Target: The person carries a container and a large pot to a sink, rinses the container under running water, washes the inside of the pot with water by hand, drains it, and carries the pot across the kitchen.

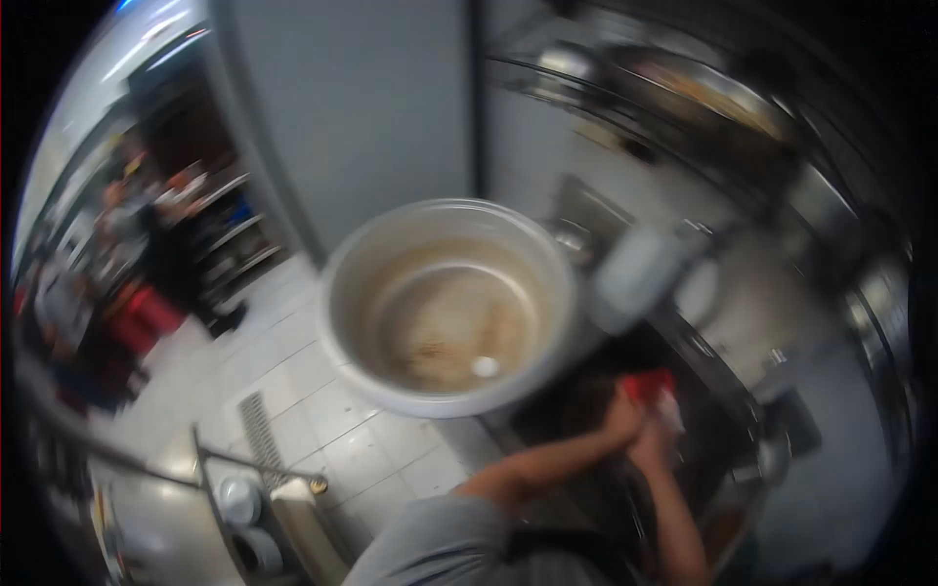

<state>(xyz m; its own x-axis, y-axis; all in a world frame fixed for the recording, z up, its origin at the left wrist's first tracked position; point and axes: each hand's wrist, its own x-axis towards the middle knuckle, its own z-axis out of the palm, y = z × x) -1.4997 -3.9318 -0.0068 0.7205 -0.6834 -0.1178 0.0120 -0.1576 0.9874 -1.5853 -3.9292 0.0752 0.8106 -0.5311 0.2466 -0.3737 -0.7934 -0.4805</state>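
Note:
My left hand (623, 418) and my right hand (652, 447) are close together over a dark sink or counter recess (567, 396). The fingers of both are closed around a small red and white thing (647, 387), too blurred for me to tell its kind. Left of my hands stands a large round metal pot (337, 303), its inside stained brown. A small white round spot (485, 366) shows on the pot's bottom.
Wire shelves (625, 98) with pans run along the upper right. A pale container (635, 273) stands near the metal pot. Several people (147, 244) are at the far left. A floor drain (256, 425) and a metal rack (210, 488) lie at lower left.

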